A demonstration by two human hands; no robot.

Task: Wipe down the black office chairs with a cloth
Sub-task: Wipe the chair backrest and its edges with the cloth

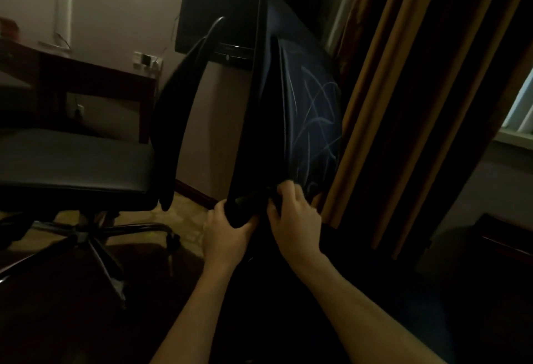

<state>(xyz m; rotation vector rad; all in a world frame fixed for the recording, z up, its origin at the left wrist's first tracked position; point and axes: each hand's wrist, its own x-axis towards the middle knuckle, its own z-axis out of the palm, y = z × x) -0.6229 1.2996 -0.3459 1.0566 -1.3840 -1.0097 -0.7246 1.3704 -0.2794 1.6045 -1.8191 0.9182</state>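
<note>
Chair back point(288, 110) above both gripping hands point(227, 231)

Patterned carpet point(190, 219); chair's wheeled base point(86, 236) on it

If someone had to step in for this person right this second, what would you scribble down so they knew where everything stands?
Left hand: grips the lower end of the tipped dark chair panel.
Right hand: fingers curled on the same lower end, beside the left; too dark to tell whether a cloth sits under it.
Second black office chair: upright to the left, on its star base, untouched.
Done: pale streaks show on the panel's right face, so it looks only partly wiped.
Left: finish that panel, then the other chair's seat, back and base.
</note>
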